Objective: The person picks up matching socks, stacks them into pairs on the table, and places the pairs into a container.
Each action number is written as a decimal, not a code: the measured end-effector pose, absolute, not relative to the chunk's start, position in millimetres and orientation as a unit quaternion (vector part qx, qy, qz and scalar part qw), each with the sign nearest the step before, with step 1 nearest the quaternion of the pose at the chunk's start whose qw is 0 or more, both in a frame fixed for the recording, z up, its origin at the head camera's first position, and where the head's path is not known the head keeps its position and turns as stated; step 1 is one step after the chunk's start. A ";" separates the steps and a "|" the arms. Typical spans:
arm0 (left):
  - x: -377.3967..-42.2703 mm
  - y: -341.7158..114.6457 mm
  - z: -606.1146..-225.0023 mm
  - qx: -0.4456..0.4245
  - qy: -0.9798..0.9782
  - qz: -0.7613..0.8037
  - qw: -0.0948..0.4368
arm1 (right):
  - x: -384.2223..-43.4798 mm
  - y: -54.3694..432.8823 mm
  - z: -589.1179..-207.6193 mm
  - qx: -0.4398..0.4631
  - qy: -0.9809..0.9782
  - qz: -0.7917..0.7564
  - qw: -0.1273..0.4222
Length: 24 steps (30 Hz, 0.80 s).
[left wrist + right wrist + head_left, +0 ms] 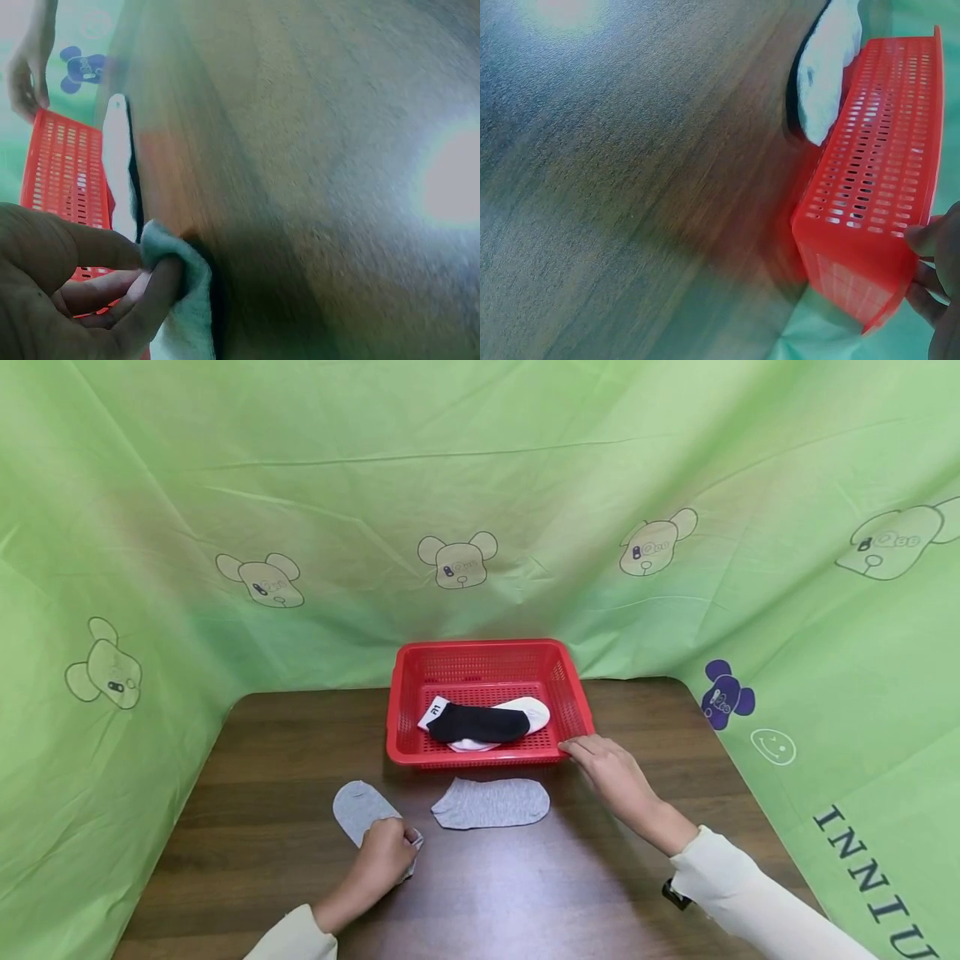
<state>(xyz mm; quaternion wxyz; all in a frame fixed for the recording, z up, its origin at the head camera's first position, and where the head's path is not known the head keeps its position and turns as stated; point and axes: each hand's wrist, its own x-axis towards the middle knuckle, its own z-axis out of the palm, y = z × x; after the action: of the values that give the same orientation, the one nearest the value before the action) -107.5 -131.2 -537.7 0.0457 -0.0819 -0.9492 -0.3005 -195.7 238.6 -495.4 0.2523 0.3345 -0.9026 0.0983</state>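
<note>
In the head view my left hand [385, 853] pinches the cuff end of a light grey ankle sock [361, 807], whose toe points away to the far left. The left wrist view shows the fabric of this sock [174, 244] folded between thumb and fingers. A second grey sock [495, 803] lies flat in front of the red plastic basket [397, 710]. My right hand [609, 772] grips the basket's near right corner, thumb on the outer wall by the rim. Inside the basket a black sock [480, 724] with a white cuff lies over a white sock [534, 712].
The basket stands near the back of the dark wooden table [292, 735]. A green cloth curtain [360, 477] printed with bear heads hangs at the back and both sides. A black band [676, 894] shows below the right sleeve.
</note>
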 end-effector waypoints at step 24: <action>-152.6 -197.1 -547.5 0.013 -0.969 -0.227 0.101 | -119.9 44.1 -541.5 0.320 -0.926 0.201 0.000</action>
<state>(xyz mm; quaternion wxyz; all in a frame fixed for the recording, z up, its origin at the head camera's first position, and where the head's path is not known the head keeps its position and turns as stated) -152.6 -197.1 -547.5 0.1013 0.0131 -0.9685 -0.2270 -119.9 44.1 -541.5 -0.0001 0.3205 -0.9257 0.2009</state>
